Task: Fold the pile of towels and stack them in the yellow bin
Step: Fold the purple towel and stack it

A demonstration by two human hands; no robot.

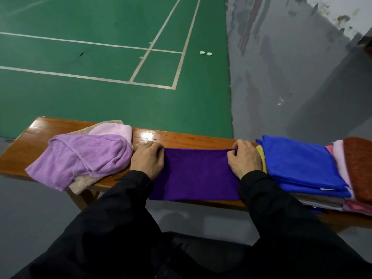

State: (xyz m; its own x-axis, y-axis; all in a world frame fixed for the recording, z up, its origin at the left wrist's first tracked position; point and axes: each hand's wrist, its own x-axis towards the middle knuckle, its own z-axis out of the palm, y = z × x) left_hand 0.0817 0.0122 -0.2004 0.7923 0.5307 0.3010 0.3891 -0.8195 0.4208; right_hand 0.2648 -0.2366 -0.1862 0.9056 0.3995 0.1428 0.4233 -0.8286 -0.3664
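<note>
Dark purple towel (194,174) lies flat across the wooden bench (181,137), near edge hanging slightly over the front. Left hand (148,161) at the towel's far left corner: fingers (156,147) curled, pinching the cloth edge. Right hand (244,160) at the far right corner: fingers (234,153) curled, pinching the edge, a small ridge of fabric raised there. Both arms in black sleeves. Left of the hands, touching the left one: loose heap of lilac, pink and beige towels (80,158). Right of the hands: stack of folded towels, blue towel (302,162) on top, yellow one (261,156) peeking out beside the right hand. Yellow bin not in view.
</note>
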